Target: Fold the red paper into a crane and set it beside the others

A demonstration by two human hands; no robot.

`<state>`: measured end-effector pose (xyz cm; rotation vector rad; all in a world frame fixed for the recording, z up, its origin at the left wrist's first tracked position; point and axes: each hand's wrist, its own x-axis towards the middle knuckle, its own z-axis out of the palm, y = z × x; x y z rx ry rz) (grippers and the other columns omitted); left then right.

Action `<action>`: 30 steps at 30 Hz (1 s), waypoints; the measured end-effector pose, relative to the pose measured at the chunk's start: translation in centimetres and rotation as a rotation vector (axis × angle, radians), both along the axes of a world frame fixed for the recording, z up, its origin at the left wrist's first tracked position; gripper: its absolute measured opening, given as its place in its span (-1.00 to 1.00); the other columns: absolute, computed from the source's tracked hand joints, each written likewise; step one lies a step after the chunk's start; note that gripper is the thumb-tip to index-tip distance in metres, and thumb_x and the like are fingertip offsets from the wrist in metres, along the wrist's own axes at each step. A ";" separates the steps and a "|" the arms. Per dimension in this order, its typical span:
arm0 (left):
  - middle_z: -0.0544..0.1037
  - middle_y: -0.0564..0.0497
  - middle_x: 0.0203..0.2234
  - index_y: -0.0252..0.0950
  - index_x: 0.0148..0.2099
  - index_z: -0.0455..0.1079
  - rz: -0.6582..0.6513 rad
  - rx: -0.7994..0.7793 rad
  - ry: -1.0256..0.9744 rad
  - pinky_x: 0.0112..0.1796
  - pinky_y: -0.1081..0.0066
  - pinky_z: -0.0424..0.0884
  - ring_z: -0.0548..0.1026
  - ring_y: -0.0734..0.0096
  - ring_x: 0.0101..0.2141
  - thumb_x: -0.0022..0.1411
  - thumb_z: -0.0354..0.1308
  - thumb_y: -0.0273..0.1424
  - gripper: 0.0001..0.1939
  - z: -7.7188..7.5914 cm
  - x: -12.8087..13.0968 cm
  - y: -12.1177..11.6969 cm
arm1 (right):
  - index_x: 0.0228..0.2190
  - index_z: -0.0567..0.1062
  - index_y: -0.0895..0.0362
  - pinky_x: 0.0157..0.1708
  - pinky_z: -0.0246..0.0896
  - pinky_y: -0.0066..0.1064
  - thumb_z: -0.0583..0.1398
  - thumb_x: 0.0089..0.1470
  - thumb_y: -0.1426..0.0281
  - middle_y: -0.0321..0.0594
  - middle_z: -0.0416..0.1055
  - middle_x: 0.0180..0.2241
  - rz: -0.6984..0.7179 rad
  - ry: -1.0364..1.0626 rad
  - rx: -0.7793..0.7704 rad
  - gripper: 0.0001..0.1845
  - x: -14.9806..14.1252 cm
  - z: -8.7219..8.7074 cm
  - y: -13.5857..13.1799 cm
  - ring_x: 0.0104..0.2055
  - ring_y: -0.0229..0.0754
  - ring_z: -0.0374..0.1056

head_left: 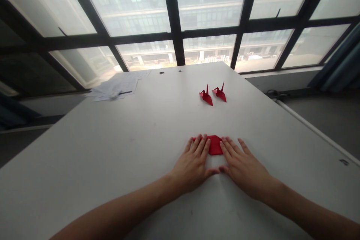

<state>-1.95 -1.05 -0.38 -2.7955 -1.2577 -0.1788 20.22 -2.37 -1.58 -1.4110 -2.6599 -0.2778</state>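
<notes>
A folded piece of red paper lies flat on the white table. My left hand rests palm down with its fingers stretched over the paper's left part. My right hand lies flat beside it, fingertips touching the paper's right edge. My two thumbs nearly meet below the paper. Farther back stand two finished red paper cranes, one on the left and one on the right.
A loose stack of white sheets with a pen lies at the table's far left. Two small holes sit near the far edge. Large dark-framed windows rise behind. The table's right edge drops to a grey floor.
</notes>
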 end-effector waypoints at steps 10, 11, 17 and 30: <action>-0.14 -0.30 0.40 -0.48 0.44 -0.17 -0.076 0.001 -0.058 0.33 0.04 -0.17 -0.23 0.05 0.39 0.39 -0.24 0.09 -0.14 1.0 0.7 -0.1 | 0.31 0.09 0.38 0.31 -0.03 0.07 -0.03 0.25 -0.08 0.26 0.00 0.33 0.004 0.118 -0.070 -0.09 0.3 -1.1 -0.1 0.39 0.19 -0.09; -0.13 -0.28 0.40 -0.45 0.45 -0.17 -0.111 -0.007 -0.066 0.33 0.07 -0.17 -0.23 0.07 0.40 0.39 -0.24 0.09 -0.15 1.0 0.8 -0.3 | 0.33 0.07 0.36 0.31 -0.03 0.07 -0.02 0.25 -0.08 0.24 -0.02 0.34 0.018 0.122 -0.092 -0.10 0.4 -0.9 0.0 0.40 0.18 -0.11; 0.06 -0.21 0.37 -0.35 0.42 -0.02 -0.075 -0.063 -0.128 0.30 0.02 -0.04 0.01 0.06 0.36 0.45 -0.14 -0.09 -0.35 0.6 -0.2 0.4 | 0.37 -0.07 0.20 0.34 -0.12 0.06 -0.02 0.31 0.03 0.05 -0.17 0.39 0.135 0.119 -0.339 -0.21 1.6 1.7 1.4 0.42 0.06 -0.20; 0.55 -0.04 -0.05 -0.03 0.12 0.48 -0.036 -0.287 -0.466 0.03 0.28 0.35 0.49 0.22 -0.07 0.21 0.32 -0.33 -0.59 1.6 -2.9 5.1 | 0.33 0.10 0.05 0.33 -0.04 0.02 0.01 0.31 0.43 -0.10 0.09 0.34 0.169 0.367 -0.170 -0.41 -0.3 1.7 3.6 0.39 -0.04 -0.02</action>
